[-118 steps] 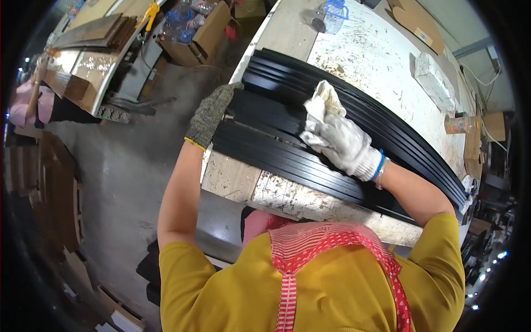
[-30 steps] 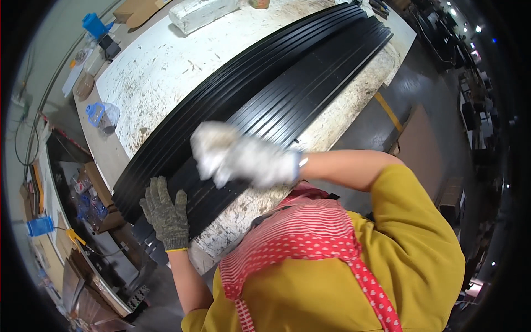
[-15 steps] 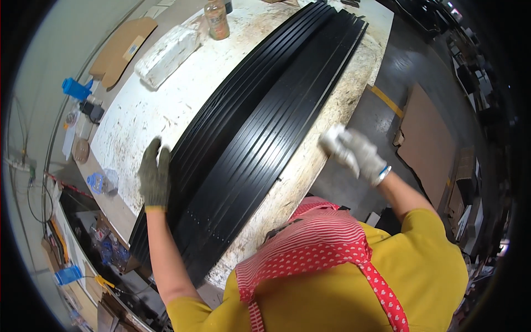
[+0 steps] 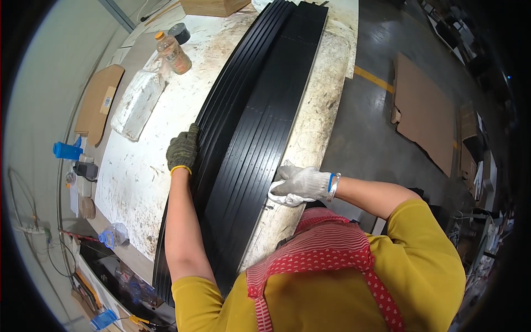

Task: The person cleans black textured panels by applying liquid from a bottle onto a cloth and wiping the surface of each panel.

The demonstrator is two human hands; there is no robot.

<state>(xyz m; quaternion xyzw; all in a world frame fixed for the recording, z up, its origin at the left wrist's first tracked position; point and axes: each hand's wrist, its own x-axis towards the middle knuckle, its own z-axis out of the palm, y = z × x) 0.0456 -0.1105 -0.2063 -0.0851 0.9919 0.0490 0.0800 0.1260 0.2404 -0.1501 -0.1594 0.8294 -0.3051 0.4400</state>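
Note:
Long black ribbed strips [image 4: 257, 119] lie side by side along the table, running from near me to the far end. At their left edge is my left hand [image 4: 183, 148] in a dark green knit glove, its fingers curled in against the outermost strip. Whether those fingers grip anything is hidden. My right hand [image 4: 305, 182], in a whitish glove, is closed on a bunched white cloth [image 4: 281, 195] at the right edge of the strips. The cloth touches that edge, over the table's near right margin.
On the stained white table [image 4: 145, 182] stand a white wrapped block [image 4: 138, 105], a bottle with an orange cap [image 4: 174, 53] and a dark round roll [image 4: 179, 33]. A cardboard box [image 4: 214, 5] sits at the back. Flat cardboard [image 4: 425, 113] lies on the floor at right.
My right hand has come left and down from beyond the table's edge to the strips, with the cloth. My left hand's fingers, stretched out before, are curled now. The view has shifted.

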